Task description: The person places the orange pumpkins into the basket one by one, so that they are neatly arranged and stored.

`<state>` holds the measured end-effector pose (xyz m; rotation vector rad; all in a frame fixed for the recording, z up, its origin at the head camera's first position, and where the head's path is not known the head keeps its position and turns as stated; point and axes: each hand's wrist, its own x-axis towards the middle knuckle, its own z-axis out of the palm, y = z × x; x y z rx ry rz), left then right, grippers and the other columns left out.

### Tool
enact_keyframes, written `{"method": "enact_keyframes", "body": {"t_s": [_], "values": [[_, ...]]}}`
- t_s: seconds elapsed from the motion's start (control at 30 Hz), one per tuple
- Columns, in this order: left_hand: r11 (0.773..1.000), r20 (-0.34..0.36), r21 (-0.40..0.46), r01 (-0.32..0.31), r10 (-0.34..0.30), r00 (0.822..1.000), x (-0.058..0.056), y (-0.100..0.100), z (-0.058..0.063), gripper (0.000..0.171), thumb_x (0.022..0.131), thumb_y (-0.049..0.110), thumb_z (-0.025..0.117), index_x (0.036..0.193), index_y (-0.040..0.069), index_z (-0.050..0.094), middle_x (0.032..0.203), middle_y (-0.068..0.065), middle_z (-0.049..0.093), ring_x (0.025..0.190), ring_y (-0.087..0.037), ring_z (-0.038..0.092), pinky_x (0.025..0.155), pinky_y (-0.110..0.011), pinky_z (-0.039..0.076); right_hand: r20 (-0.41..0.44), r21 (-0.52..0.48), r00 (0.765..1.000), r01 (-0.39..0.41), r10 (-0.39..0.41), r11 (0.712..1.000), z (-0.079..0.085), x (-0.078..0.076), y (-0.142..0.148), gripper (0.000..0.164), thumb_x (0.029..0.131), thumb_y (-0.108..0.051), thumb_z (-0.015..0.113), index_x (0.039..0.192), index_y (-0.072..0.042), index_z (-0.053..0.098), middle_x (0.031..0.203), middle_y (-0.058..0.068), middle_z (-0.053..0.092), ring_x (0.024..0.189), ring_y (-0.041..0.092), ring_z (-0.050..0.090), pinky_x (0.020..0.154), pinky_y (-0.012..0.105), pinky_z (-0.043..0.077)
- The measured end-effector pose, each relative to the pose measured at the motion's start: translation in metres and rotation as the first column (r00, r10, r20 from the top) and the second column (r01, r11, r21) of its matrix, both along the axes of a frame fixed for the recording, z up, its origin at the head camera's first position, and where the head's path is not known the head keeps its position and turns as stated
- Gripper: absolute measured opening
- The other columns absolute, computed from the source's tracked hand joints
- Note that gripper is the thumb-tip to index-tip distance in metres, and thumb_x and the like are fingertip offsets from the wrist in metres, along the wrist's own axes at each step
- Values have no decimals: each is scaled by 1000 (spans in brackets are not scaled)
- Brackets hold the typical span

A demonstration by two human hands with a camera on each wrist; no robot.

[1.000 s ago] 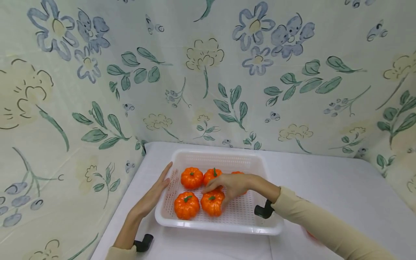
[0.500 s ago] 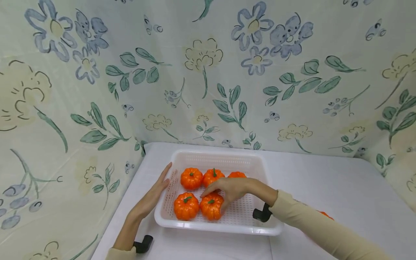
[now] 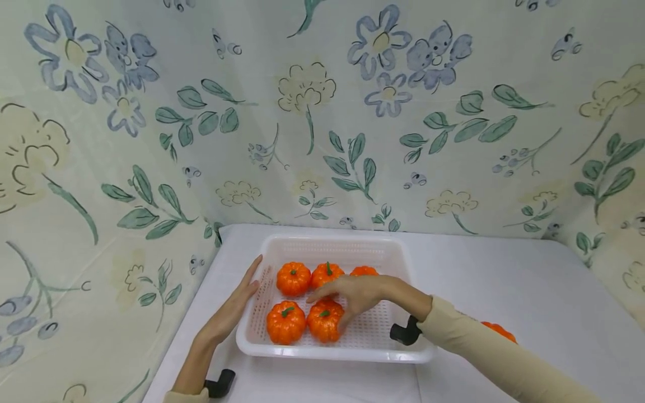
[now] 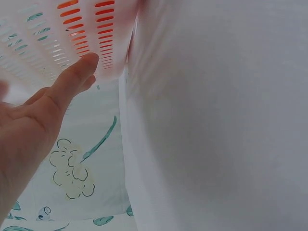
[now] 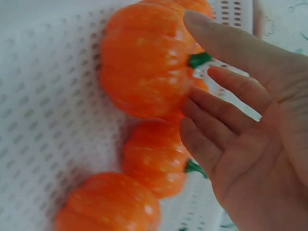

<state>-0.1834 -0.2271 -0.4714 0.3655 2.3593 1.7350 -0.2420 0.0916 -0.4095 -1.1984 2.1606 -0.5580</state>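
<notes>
Several orange toy pumpkins with green stems sit in a white perforated plastic basket. My right hand reaches over the front-row pumpkin, with thumb and fingers spread loosely about it. In the right wrist view, that pumpkin has the thumb over its edge and the fingertips near its stem side; firm contact cannot be told. Another front pumpkin stands to its left. My left hand rests with straight fingers against the basket's left side, its fingertips by the slotted wall in the left wrist view.
Three pumpkins form the back row: left, middle and right, the last partly behind my right hand. Another orange pumpkin shows beyond my right sleeve on the white-covered table. A flowered cloth hangs behind.
The head view has shifted slightly. My right hand's fingers spread a little wider about the front pumpkin, which stays put. More of the pumpkin beyond the right sleeve shows. My left hand keeps its place.
</notes>
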Motion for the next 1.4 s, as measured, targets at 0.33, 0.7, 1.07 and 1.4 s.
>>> {"method": "enact_keyframes", "body": {"t_s": [0.33, 0.7, 1.07, 1.4], "values": [[1000, 2, -15, -12, 12, 1000, 0, -2, -1, 58, 113, 41, 26, 166, 41, 4, 177, -5, 1, 160, -45, 11, 122, -73, 16, -77, -163, 985, 141, -155, 977, 49, 13, 61, 70, 88, -33, 83, 151, -27, 54, 158, -4, 51, 149, 26, 46, 120, 58, 40], [999, 8, -36, -26, 27, 1000, 3, -4, -3, 59, 112, 43, 26, 166, 41, 4, 177, -9, 4, 156, -50, 23, 114, -70, 37, -151, -237, 864, 441, -481, 866, 46, 44, 166, 74, 89, -44, 79, 155, -29, 48, 161, 8, 48, 143, 48, 47, 100, 73, 49], [999, -1, -41, -30, 30, 1000, 4, -1, -4, 60, 111, 42, 28, 167, 38, 5, 177, -9, 0, 157, -52, 18, 110, -69, 42, -79, -217, 732, 650, -676, 729, 1, 96, 261, 71, 94, -35, 75, 156, -18, 46, 159, 24, 45, 136, 61, 46, 93, 76, 50], [999, 12, -30, -27, 28, 1000, 3, 4, -1, 61, 111, 43, 28, 167, 36, 4, 176, -10, -3, 158, -53, 11, 110, -73, 35, -16, -148, 679, 725, -734, 673, -43, 125, 298, 70, 95, -34, 74, 156, -14, 46, 155, 24, 50, 130, -3, 55, 94, 32, 60]]}}
